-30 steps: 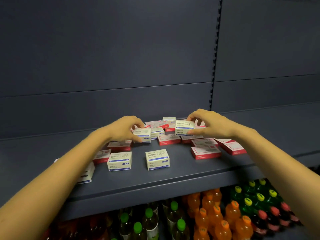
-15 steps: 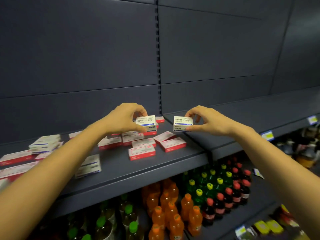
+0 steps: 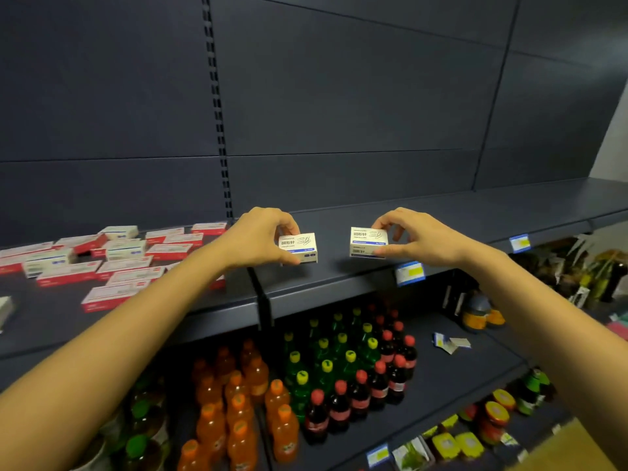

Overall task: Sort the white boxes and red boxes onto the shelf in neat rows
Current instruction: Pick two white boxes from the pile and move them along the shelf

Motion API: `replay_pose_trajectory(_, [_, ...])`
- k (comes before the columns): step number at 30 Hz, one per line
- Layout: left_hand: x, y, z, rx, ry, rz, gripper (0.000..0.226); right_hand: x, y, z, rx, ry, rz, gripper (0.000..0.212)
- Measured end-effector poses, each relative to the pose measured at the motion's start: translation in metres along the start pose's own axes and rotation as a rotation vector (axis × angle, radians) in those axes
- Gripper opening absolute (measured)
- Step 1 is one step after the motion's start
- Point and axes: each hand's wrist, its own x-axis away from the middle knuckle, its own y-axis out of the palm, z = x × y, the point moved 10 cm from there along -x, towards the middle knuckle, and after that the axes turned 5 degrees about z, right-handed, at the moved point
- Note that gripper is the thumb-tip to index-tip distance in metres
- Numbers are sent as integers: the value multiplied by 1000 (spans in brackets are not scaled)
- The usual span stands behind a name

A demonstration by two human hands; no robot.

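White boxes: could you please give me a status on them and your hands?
Left hand pinches left white box; right hand pinches right white box. Both low over right shelf section. Mixed boxes lie scattered on left shelf section.

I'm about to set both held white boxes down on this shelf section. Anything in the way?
Nothing visible: the shelf section beneath the left box and right box shows no items; the scattered boxes lie further left.
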Motion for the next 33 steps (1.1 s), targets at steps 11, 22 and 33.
replay_pose_trajectory(11, [-78, 66, 28, -29, -44, -4, 39, -30, -12, 89, -85, -51, -9, 33])
replay_pose_trajectory(22, [-133, 113, 19, -3, -153, -70, 38, -82, -5, 149, -111, -155, -103, 35])
replay_pose_trajectory(33, [-111, 111, 18, -15, -324, -1, 54, -105, 34, 147, -105, -332, -252, 44])
